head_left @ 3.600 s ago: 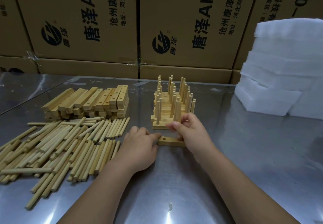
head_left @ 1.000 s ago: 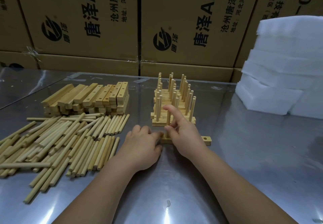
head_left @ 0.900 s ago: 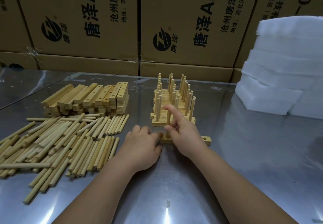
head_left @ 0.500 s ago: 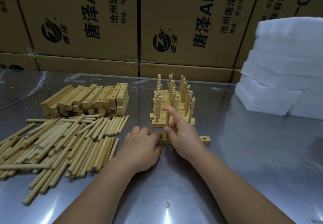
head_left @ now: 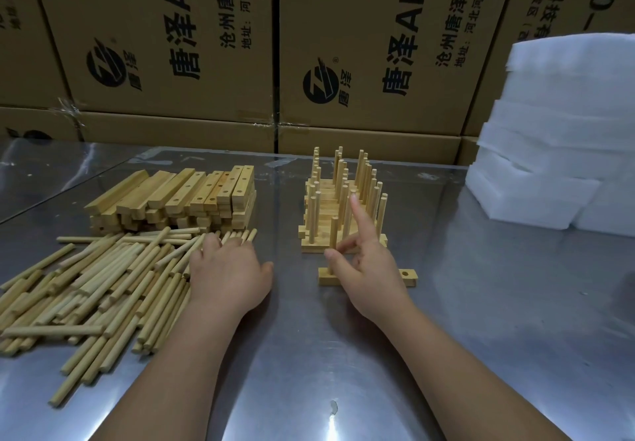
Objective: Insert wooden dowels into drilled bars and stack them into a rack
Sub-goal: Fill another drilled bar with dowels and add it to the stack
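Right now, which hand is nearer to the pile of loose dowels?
Left. The left hand lies over the right edge of the pile, fingers touching dowels. The right hand is apart, further right, pinching the upright dowel in the bar.

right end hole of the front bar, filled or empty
Empty: the hole shows dark and open; only the left end of the bar holds an upright dowel.

Obs.: my left hand (head_left: 228, 277) and right hand (head_left: 371, 279) are both bare. My forearms are bare as well, from the wrists down to the lower edge of the frame. Fingers (head_left: 359, 215) short, rounded at the tips. Nails too small to make out.
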